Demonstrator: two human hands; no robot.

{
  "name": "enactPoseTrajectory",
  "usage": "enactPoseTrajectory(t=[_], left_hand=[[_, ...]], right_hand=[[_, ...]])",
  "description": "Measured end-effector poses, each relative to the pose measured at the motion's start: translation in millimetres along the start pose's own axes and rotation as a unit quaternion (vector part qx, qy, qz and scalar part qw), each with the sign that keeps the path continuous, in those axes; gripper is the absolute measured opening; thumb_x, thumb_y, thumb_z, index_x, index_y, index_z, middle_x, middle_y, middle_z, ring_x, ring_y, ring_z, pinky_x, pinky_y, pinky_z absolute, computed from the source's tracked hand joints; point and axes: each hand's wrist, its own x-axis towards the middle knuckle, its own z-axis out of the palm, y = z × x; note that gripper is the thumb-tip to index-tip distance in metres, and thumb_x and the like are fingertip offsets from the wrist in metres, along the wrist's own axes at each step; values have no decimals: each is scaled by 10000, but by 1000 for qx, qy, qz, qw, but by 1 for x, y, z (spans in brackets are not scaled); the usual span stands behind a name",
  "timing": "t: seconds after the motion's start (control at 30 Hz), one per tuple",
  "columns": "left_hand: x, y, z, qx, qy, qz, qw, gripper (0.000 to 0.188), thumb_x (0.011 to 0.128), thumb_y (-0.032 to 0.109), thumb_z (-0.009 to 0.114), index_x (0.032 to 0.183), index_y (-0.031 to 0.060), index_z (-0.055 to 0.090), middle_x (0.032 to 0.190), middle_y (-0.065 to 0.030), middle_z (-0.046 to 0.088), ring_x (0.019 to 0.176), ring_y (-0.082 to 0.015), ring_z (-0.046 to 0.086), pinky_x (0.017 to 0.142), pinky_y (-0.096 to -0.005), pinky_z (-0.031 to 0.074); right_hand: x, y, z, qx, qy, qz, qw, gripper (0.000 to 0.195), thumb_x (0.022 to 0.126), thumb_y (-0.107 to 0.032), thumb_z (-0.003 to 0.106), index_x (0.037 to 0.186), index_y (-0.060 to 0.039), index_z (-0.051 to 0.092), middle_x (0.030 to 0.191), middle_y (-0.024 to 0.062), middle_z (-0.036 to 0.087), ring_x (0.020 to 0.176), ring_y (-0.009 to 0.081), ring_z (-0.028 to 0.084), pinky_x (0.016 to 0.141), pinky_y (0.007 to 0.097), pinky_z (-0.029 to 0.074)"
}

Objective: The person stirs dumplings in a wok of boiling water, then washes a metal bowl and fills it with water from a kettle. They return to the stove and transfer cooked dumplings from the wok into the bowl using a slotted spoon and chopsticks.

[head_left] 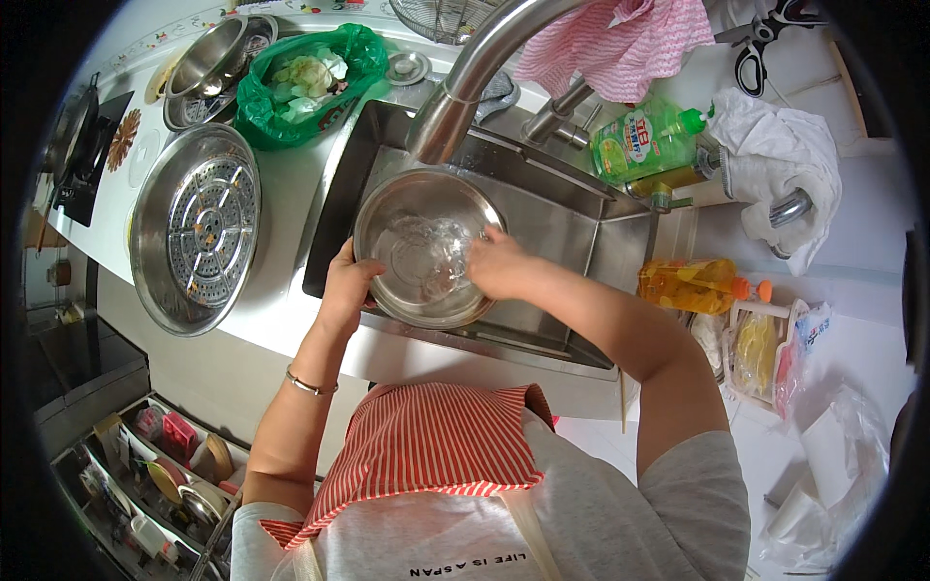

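Observation:
My left hand (354,279) grips the left rim of a round stainless steel bowl (425,190), thumb over the edge. Clear water (418,254) splashes about in the bowl. My right hand (498,263) is at the bowl's right inner side, fingers curled by the water; whether they hold anything is hidden. The bowl is held over the left part of a stainless steel sink (552,196). Above it hangs the head of a metal faucet (439,127), with no stream seen coming from it.
Left of the sink, a large metal basin (149,240) holds a perforated steamer plate (211,225) with food scraps. Behind stands a green plastic bag (251,102) of peelings. Green dish soap (632,145), an orange soap bottle (683,285) and a pink cloth (617,54) line the other sides.

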Motion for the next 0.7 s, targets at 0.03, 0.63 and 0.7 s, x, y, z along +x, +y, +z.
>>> enactPoseTrajectory(t=[0.03, 0.63, 0.7], left_hand=[[0, -3, 1, -5, -4, 5, 1000, 356, 771, 21, 523, 1126, 40, 541, 710, -26, 571, 474, -87, 490, 362, -222, 334], [-9, -9, 3, -30, 56, 14, 998, 399, 750, 17, 550, 1147, 50, 568, 710, -35, 576, 474, -113, 484, 375, -259, 371], [-9, -6, 0, -15, 56, 29, 998, 375, 763, 20, 554, 1136, 54, 568, 707, -30, 582, 481, -101, 498, 371, -243, 371]], right_hand=[[-1, -7, -8, 131, -86, -56, 986, 375, 835, -109, 521, 1178, -183, 653, 1318, 86, 556, 1237, 212, 493, 1069, 441, 300], [27, -36, -17, 169, 56, 86, 980, 585, 885, -300, 548, 1369, -8, 398, 1436, 157, 396, 1304, 325, 390, 1051, 470, 305], [21, -28, -31, 337, -139, 38, 930, 563, 888, -256, 532, 1378, -13, 397, 1429, 167, 398, 1286, 346, 409, 1029, 443, 357]])
